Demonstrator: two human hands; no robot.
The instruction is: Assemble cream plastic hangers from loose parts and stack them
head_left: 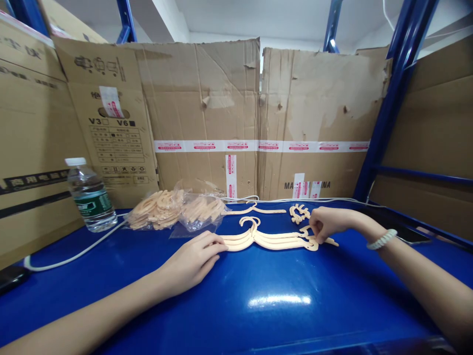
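Several beige clothes hangers [279, 241] lie side by side on the blue tabletop, hooks pointing away from me. My left hand [197, 256] grips their left ends, fingers together and covering the tips. At the right ends, my right hand [327, 224] is closed in a pinch on a small beige curved piece [312, 245], partly hidden by the fingers. Just beyond that hand sits a small heap of beige curved pieces [298, 213]. Behind the gripped hangers lies another single hanger [268, 210].
Clear plastic bags of beige parts [157, 209] lie at the back left, beside a water bottle [90, 197]. A white cable [74, 254] crosses the left side. Cardboard panels [203, 113] stand behind. A dark flat device [402, 229] lies at right.
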